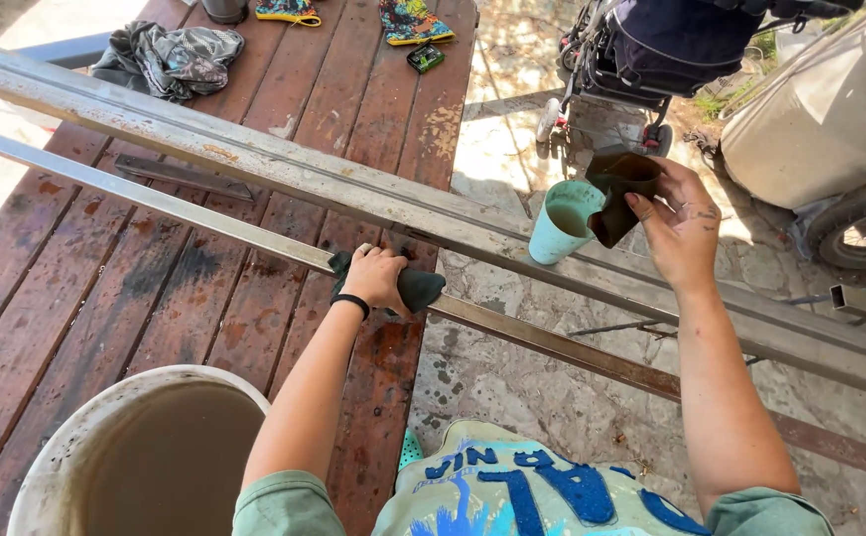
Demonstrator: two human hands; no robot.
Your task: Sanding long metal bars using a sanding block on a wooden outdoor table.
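My left hand (375, 278) presses a dark green cloth (419, 288) onto a thin metal bar (155, 199) that crosses the red wooden table (75, 298). A black band circles that wrist. My right hand (681, 233) is raised over the paved ground and pinches a folded brown sheet, like sandpaper (619, 195). Just left of it a light teal cup (562, 220) rests against a wider metal rail (284, 171) that runs parallel behind the thin bar.
A white bucket of murky liquid (145, 457) stands at the table's near left. A crumpled grey cloth (170, 60), patterned gloves (411, 20) and a small green object (425, 58) lie at the far end. A stroller (641, 50), a grey container (820, 119) and a wheel (865, 233) stand on the right.
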